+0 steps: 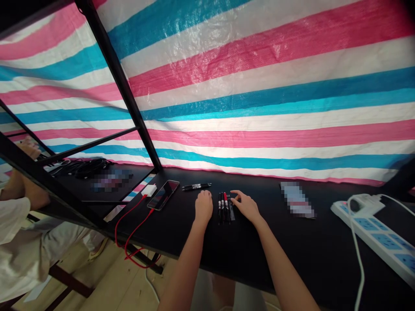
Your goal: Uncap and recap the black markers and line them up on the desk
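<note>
A small row of pens and markers (223,207), mostly black with one red cap, lies side by side on the black tabletop (181,229) between my hands. My left hand (204,207) rests palm down just left of the row, its fingers curled together and nothing visible in them. On the other side, my right hand (247,206) has its thumb and forefinger apart, with the fingertips at the row's right edge; whether they touch a pen I cannot tell. Beyond my left hand, black markers (196,187) lie crosswise.
To the left lie a phone (164,195) and a white charger (149,190) with red cables (129,233). A blurred packet-like item (296,199) and a white power strip (372,233) lie right. A black frame post (119,82) rises left; another person (19,224) sits beyond.
</note>
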The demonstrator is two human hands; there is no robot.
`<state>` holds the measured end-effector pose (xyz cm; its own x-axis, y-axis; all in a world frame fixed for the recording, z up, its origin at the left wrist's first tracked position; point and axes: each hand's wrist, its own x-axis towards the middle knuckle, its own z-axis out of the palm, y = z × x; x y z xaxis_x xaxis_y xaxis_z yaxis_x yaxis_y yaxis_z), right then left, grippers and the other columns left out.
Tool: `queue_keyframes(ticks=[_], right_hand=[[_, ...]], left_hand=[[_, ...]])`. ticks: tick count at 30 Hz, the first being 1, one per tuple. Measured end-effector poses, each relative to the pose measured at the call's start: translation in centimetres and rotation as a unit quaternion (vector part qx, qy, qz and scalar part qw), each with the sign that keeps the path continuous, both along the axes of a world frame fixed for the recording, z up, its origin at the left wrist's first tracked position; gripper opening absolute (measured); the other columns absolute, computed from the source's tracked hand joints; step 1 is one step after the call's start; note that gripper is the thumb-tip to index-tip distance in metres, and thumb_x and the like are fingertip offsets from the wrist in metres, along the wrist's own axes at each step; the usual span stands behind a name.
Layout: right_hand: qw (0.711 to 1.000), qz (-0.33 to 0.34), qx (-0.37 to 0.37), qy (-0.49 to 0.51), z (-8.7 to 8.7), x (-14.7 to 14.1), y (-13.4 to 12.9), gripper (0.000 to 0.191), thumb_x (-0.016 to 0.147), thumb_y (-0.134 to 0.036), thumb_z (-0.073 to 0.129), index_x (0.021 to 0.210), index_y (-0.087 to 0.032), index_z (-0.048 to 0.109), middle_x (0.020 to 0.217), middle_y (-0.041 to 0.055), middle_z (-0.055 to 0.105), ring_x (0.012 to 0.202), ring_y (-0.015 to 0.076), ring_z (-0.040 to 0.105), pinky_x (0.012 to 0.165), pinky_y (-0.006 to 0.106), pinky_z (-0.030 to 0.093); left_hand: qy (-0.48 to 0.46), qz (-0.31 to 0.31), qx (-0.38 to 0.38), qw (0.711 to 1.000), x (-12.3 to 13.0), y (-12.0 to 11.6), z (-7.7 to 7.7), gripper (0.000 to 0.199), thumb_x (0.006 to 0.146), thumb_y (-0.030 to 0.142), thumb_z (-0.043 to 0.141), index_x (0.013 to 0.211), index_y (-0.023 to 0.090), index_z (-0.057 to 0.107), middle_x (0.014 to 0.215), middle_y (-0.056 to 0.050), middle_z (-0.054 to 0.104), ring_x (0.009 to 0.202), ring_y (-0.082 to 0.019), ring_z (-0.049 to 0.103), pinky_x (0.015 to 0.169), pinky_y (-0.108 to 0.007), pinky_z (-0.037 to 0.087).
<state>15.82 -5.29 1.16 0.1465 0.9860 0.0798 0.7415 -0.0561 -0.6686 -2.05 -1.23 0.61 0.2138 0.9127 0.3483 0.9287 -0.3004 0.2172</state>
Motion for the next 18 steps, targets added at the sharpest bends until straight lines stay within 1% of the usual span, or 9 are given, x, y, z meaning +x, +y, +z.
queue_keyframes(ticks=[2,4,8,11,14,16,18], right_hand=[[1.0,-0.006,0.004,0.006,0.0,0.0,0.0,0.031,0.081,-0.032,0.045,0.111,-0.03,0.053,0.08,-0.0031,0.065,0.076,0.0157,0.057,0.06,0.024,0.033],[1.0,-0.009,0.005,0.01,0.1,0.0,-0.1,0.03,0.082,-0.03,0.044,0.11,-0.029,0.055,0.078,-0.0027,0.065,0.075,0.0155,0.058,0.06,0.024,0.033],[1.0,-0.004,-0.002,0.009,0.0,0.1,-0.1,0.028,0.082,-0.029,0.043,0.107,-0.029,0.056,0.077,-0.0025,0.065,0.074,0.0153,0.058,0.059,0.024,0.033],[1.0,-0.016,-0.004,0.008,-0.2,0.2,0.1,0.03,0.082,-0.029,0.043,0.11,-0.028,0.054,0.076,-0.002,0.065,0.075,0.0161,0.058,0.059,0.024,0.032],[0.998,-0.053,0.001,0.019,-0.3,0.3,0.2,0.036,0.081,-0.029,0.043,0.117,-0.028,0.048,0.076,-0.0012,0.064,0.075,0.0172,0.058,0.059,0.025,0.032],[0.997,-0.068,0.0,0.03,-0.4,0.5,0.3,0.037,0.081,-0.029,0.042,0.118,-0.026,0.047,0.074,-0.0007,0.064,0.074,0.0175,0.058,0.058,0.025,0.032],[0.996,-0.073,-0.002,0.044,-0.5,0.6,0.4,0.036,0.081,-0.029,0.042,0.117,-0.026,0.048,0.073,-0.0008,0.064,0.072,0.0174,0.057,0.057,0.025,0.032]], left_hand=[[-0.015,0.051,0.051,0.997,-0.5,0.7,0.0,0.025,0.087,0.023,0.034,0.107,0.017,0.048,0.106,-0.01,0.052,0.096,-0.02,0.048,0.074,-0.029,0.037],[-0.012,0.083,0.078,0.993,-1.0,1.4,-0.1,0.03,0.084,0.021,0.037,0.113,0.017,0.045,0.116,-0.012,0.047,0.104,-0.023,0.043,0.079,-0.033,0.037],[0.002,0.133,0.064,0.989,-1.6,2.1,-0.7,0.034,0.081,0.022,0.042,0.115,0.018,0.046,0.12,-0.011,0.045,0.103,-0.024,0.041,0.083,-0.038,0.034],[0.024,0.15,0.068,0.986,-1.8,2.1,-1.1,0.03,0.082,0.021,0.041,0.111,0.019,0.05,0.113,-0.011,0.048,0.098,-0.024,0.042,0.082,-0.04,0.032],[0.036,0.15,0.063,0.986,-1.9,2.1,-1.2,0.022,0.084,0.021,0.04,0.099,0.02,0.056,0.099,-0.009,0.052,0.092,-0.023,0.043,0.08,-0.039,0.031],[0.038,0.138,0.057,0.988,-1.8,2.1,-1.3,0.018,0.085,0.024,0.041,0.093,0.02,0.057,0.091,-0.008,0.053,0.089,-0.022,0.043,0.079,-0.038,0.031],[0.04,0.117,0.062,0.99,-1.7,1.9,-1.1,0.018,0.085,0.025,0.041,0.091,0.02,0.058,0.088,-0.007,0.052,0.088,-0.022,0.043,0.079,-0.037,0.031]])
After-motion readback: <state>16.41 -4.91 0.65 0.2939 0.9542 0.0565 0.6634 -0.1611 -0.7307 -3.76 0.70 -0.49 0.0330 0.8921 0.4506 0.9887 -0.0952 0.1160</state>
